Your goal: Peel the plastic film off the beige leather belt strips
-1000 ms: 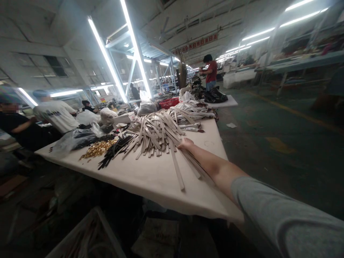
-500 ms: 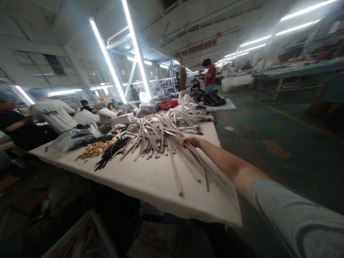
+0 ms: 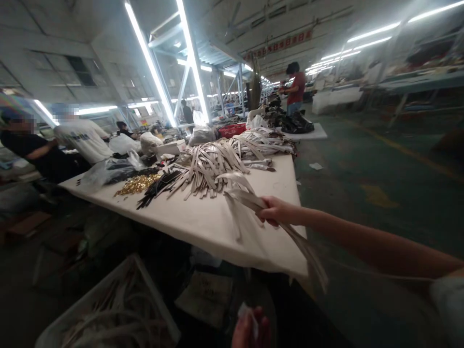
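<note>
Near the centre-right of the frame, the right hand (image 3: pixel 277 211) is grasping a loose bundle of long, flat, pale-beige strips (image 3: pixel 245 197), its fingers closing around the middle. At the bottom centre, the left hand (image 3: pixel 242 334) is curling its fingers around a small, blurred white piece (image 3: pixel 245 311). Both strip ends are hanging free beside the tangled beige pile (image 3: pixel 213 162) and over the cream-covered table (image 3: pixel 203 220); uneven grip could let some slip, or ends could be catching at the edge.
</note>
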The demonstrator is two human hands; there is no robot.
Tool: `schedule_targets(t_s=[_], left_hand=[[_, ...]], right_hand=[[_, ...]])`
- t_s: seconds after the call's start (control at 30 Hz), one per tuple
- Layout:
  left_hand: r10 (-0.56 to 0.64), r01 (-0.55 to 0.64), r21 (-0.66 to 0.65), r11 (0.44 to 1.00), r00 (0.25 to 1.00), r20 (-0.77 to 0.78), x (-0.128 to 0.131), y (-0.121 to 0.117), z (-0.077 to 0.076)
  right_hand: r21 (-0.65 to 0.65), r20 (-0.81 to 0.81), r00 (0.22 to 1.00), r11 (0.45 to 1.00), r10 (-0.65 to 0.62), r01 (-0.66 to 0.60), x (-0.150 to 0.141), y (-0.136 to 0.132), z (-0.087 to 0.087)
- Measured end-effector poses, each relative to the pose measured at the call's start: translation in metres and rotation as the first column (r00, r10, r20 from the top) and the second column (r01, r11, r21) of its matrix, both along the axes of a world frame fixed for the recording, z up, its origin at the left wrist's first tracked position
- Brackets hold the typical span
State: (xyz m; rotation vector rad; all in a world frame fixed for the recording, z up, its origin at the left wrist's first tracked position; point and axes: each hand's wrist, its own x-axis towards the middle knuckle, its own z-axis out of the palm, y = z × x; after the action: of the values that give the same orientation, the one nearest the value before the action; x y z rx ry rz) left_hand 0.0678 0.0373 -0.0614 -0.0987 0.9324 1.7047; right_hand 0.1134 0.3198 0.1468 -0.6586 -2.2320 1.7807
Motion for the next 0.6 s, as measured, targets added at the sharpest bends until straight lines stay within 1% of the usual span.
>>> schedule_targets(t_s=[0.03,0.07,0.1,0.13,0.17,0.2,0.23,0.3,0.37,0.4,0.5,0.6], left_hand=[[0.001,-0.001,-0.003,1.0,0.999,0.041,0.008,0.009,0.004],[-0.014,0.014,-0.001,1.0,0.995,0.1,0.016,0.018,0.011],[-0.039,0.034,0.037,0.999,0.989,0.142,0.023,0.028,0.02],[-0.079,0.063,0.097,0.993,0.984,0.162,0.029,0.037,0.029],[-0.089,0.061,0.167,0.984,0.983,0.162,0.032,0.044,0.039],[-0.076,0.038,0.225,0.974,0.984,0.164,0.033,0.049,0.048],[-0.059,0.01,0.256,0.967,0.982,0.182,0.031,0.051,0.055],[-0.042,-0.025,0.238,0.971,0.962,0.272,0.022,0.047,0.061],[-0.031,-0.047,0.208,0.977,0.934,0.356,0.013,0.032,0.056],[-0.018,-0.065,0.205,0.977,0.925,0.379,0.011,0.022,0.051],[0.029,-0.109,0.174,0.979,0.912,0.408,0.014,-0.008,0.035],[0.056,-0.101,0.079,0.992,0.897,0.438,0.019,-0.025,0.024]], right_hand=[[0.07,0.019,0.998,0.996,0.06,-0.062,0.01,-0.022,-0.001],[0.17,0.035,0.992,0.978,0.121,-0.125,0.02,-0.044,-0.003],[0.279,0.048,0.981,0.941,0.186,-0.192,0.032,-0.066,-0.006],[0.373,0.061,0.963,0.889,0.263,-0.267,0.044,-0.085,-0.01],[0.424,0.079,0.936,0.838,0.342,-0.342,0.057,-0.102,-0.016],[0.444,0.106,0.903,0.793,0.417,-0.418,0.07,-0.115,-0.024],[0.433,0.15,0.864,0.753,0.481,-0.495,0.083,-0.124,-0.033],[0.387,0.268,0.784,0.683,0.56,-0.62,0.109,-0.128,-0.058],[0.381,0.388,0.74,0.636,0.549,-0.671,0.132,-0.119,-0.086],[0.387,0.439,0.733,0.628,0.519,-0.676,0.142,-0.111,-0.1],[0.37,0.559,0.715,0.646,0.419,-0.667,0.164,-0.094,-0.136],[0.271,0.624,0.664,0.684,0.411,-0.678,0.171,-0.096,-0.158]])
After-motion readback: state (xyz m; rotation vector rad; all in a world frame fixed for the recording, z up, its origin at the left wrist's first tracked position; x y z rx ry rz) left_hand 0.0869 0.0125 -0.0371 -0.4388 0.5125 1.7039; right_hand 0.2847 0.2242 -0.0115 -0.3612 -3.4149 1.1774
